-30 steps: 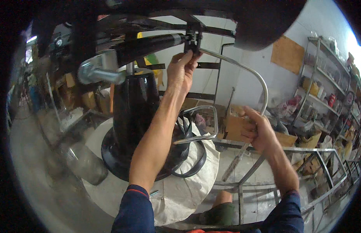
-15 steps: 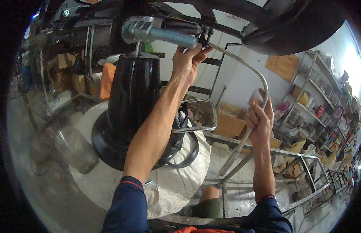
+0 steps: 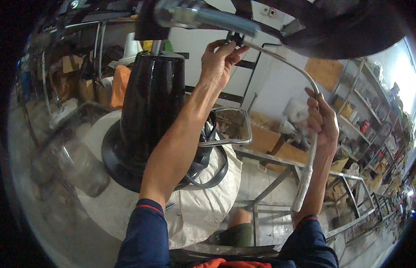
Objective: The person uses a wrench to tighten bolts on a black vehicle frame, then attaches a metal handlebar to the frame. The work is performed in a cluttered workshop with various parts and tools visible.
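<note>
Overhead, my left hand (image 3: 220, 60) is closed, pinching a small black fitting (image 3: 235, 39) where a bent metal rod (image 3: 299, 67) begins. To the right, the fingers of my right hand (image 3: 323, 119) wrap round the same rod just below its bend. The rod's lower part ends in a pale, rough-looking grip (image 3: 302, 190) hanging beside my right forearm. Close above my left hand, a thick threaded bolt (image 3: 217, 20) passes in front of a black metal frame. The joint between fitting and rod is partly covered by my fingers.
A glossy black tapered column (image 3: 152, 107) stands on a pale sack-covered round surface (image 3: 217, 187) at left. Near it are a chrome loop (image 3: 249, 127) and black straps. A curved black panel (image 3: 351, 31) overhangs the upper right. Metal frames and cluttered shelves (image 3: 369, 98) stand right.
My right hand has moved right and slightly up, and the rod's grip end has swung right toward my forearm. My left hand stays at the fitting. The overhead bolt appears shifted right and higher.
</note>
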The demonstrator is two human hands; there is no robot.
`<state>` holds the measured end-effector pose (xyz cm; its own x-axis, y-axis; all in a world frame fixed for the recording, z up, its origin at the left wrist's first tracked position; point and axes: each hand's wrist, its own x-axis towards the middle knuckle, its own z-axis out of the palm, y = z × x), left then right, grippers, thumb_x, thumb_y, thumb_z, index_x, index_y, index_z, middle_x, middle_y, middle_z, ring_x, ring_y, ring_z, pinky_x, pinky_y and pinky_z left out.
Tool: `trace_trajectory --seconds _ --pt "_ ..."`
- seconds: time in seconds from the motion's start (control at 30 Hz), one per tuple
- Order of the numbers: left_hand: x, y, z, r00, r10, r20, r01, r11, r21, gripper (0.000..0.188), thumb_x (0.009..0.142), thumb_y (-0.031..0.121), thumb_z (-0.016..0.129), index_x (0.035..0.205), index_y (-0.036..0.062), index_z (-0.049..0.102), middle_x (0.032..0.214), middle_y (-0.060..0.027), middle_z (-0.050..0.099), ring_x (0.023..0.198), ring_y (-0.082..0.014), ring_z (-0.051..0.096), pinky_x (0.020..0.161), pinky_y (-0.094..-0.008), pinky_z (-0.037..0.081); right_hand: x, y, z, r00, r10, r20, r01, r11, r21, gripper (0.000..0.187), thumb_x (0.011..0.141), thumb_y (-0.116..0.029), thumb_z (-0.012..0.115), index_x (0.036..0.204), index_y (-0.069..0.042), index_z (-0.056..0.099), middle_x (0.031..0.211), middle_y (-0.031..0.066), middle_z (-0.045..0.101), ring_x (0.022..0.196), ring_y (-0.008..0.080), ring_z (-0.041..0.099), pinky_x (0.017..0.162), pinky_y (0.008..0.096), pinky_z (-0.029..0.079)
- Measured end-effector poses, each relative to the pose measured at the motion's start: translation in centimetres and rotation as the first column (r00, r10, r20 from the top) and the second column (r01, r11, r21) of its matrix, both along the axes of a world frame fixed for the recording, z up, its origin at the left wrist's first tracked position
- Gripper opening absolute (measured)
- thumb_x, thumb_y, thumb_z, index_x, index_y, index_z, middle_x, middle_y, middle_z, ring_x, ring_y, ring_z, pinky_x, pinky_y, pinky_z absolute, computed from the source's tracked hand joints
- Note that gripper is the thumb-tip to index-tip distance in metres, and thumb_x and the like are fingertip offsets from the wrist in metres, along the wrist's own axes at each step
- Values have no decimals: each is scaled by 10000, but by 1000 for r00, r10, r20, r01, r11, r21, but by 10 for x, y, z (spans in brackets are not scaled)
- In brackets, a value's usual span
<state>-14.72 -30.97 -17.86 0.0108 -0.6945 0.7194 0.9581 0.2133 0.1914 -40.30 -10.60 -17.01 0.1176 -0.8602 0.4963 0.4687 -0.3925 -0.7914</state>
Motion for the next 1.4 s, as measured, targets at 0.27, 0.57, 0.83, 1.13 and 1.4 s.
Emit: trace_trajectory --seconds 0.27,0.57,0.83,1.13,1.4 --pt "-10 13 6 999 52 -6 -51 998 38 420 856 7 737 1182 -15 473 1004 -199 693 967 -370 717 573 -276 518 -2 3 -5 995 91 52 -73 960 -272 357 1009 -101 463 1310 90 469 959 113 578 864 191 656 709 253 568" --pt "-12 17 0 993 104 46 -107 992 67 409 873 24 723 1213 5 496 1033 -169 701 975 -354 720 572 -273 516 50 -26 -44 794 -557 242 558 513 -652 514 1013 -357 399 1217 56 626 1398 242 531 1321 401 489 1113 492 359" --pt "-5 11 -2 993 113 45 -113 994 3 387 867 37 739 1183 9 519 1027 -172 699 995 -374 710 581 -273 509 35 -27 -31 767 -613 190 313 99 -945 464 968 -258 451 547 -70 405 477 41 398 459 177 335 786 408 395" --pt "0 7 -4 995 61 83 -59 998 -21 315 915 48 686 1204 7 569 1153 -158 667 1138 -379 643 623 -281 474 14 -4 -22 509 -853 -116 -121 62 -991 701 619 -773 721 704 -87 604 764 39 557 747 238 456 777 414 297" --pt "4 8 -3 992 66 106 -59 996 -73 374 889 36 716 1221 25 545 1131 -158 676 1090 -396 669 602 -293 472 5 15 3 298 -917 -266 -434 118 -893 462 608 -383 859 690 -104 501 775 46 548 781 276 510 819 471 393"
